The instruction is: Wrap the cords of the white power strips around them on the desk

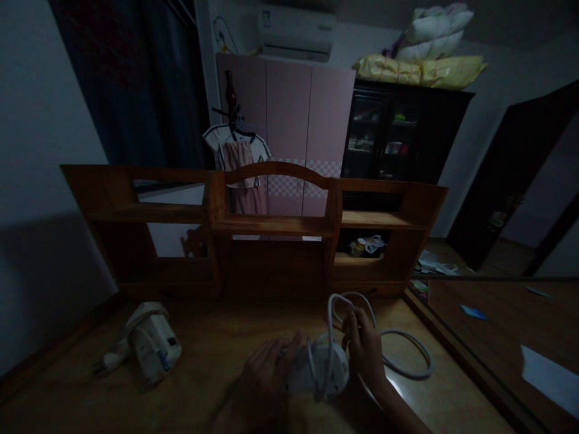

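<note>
On the wooden desk my left hand is closed around a white power strip, holding it near the front edge. Its white cable is partly wound round the strip and loops off to the right on the desk. My right hand pinches a loop of that cable just above the strip. The room is dim.
A second white device with a wound cord lies at the desk's left. A wooden shelf unit stands along the back of the desk. A bed edge with papers is to the right. Behind stand a pink wardrobe and a dark cabinet.
</note>
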Available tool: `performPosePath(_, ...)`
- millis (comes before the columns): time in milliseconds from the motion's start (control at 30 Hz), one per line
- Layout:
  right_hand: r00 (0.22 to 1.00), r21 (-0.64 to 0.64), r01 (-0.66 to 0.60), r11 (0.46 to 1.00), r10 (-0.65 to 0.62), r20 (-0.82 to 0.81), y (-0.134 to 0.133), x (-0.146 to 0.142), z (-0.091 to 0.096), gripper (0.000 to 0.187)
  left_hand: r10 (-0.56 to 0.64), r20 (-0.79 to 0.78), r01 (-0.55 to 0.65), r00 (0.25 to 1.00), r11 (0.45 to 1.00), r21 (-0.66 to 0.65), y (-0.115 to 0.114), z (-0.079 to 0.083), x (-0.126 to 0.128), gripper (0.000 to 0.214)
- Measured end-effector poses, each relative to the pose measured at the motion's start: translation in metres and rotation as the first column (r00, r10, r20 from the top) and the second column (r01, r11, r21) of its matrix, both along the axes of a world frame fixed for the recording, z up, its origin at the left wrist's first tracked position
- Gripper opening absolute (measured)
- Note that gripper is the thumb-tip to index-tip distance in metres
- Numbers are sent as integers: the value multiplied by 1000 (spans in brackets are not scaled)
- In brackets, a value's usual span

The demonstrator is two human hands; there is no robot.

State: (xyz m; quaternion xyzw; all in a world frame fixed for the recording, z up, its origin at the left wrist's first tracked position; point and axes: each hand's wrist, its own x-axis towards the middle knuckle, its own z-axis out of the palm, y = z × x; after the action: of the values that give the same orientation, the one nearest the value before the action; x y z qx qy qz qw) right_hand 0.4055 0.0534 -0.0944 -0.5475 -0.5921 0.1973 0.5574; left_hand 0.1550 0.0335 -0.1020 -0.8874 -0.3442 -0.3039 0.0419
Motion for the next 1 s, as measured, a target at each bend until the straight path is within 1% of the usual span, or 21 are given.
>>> performPosePath(33, 996, 0, 4, 1000, -4, -95, 0, 0, 2, 29, 52, 24, -51, 998, 998, -34, 0, 2, -1, 77)
performPosePath(100, 961, 12, 32, 999, -28, -274, 2, 4, 5, 31, 172, 86, -163, 981, 981, -103, 2, 1, -2, 72)
performPosePath(167, 898, 10, 57, 998, -47, -438, 6, 11, 4, 32, 304, 173, -279, 937, 948, -152, 5, -3, -4, 69)
performPosePath(233, 815, -11, 46, 999, -44, -578, 13, 20, 0, 33, 407, 277, -360, 870, 910, -206, 10, -7, -4, 67)
performPosePath(300, 748, -45, 8, 999, -36, -663, 18, 26, -5, 33, 462, 377, -371, 803, 882, -289, 14, -9, -3, 67)
performPosePath(367, 730, -72, -41, 997, -19, -683, 22, 28, -9, 34, 514, 448, -338, 732, 844, -415, 17, -8, -1, 65)
performPosePath(467, 772, -70, -116, 991, 45, -634, 23, 23, -11, 34, 582, 485, -250, 653, 770, -588, 19, -3, 3, 66)
performPosePath(533, 808, -43, -141, 989, 90, -582, 21, 19, -11, 33, 590, 504, -199, 631, 751, -630, 19, 0, 4, 69)
performPosePath(600, 846, -29, -142, 989, 107, -523, 19, 15, -10, 31, 587, 509, -190, 629, 751, -632, 18, 1, 5, 69)
performPosePath(667, 894, -36, -122, 992, 94, -439, 17, 11, -10, 31, 598, 496, -218, 629, 749, -626, 17, 0, 6, 70)
performPosePath(733, 949, -23, -65, 998, 55, -310, 14, 7, -10, 35, 597, 503, -233, 625, 758, -610, 17, -3, 6, 73)
performPosePath(800, 989, 46, 29, 999, -22, -149, 10, 4, -10, 44, 572, 525, -214, 630, 778, -591, 16, -7, 6, 76)
performPosePath(867, 994, 164, 104, 981, -106, 5, 6, 0, -7, 52, 539, 540, -181, 646, 796, -578, 16, -10, 7, 77)
performPosePath(900, 988, 225, 119, 967, -138, 71, 4, -2, -5, 55, 523, 542, -170, 658, 804, -569, 16, -11, 7, 77)
performPosePath(933, 979, 279, 114, 953, -155, 130, 1, -3, -3, 56, 509, 544, -166, 668, 814, -557, 16, -12, 7, 77)
performPosePath(1000, 958, 352, 60, 934, -153, 242, -4, -7, 2, 56, 482, 545, -170, 686, 835, -524, 16, -11, 8, 76)
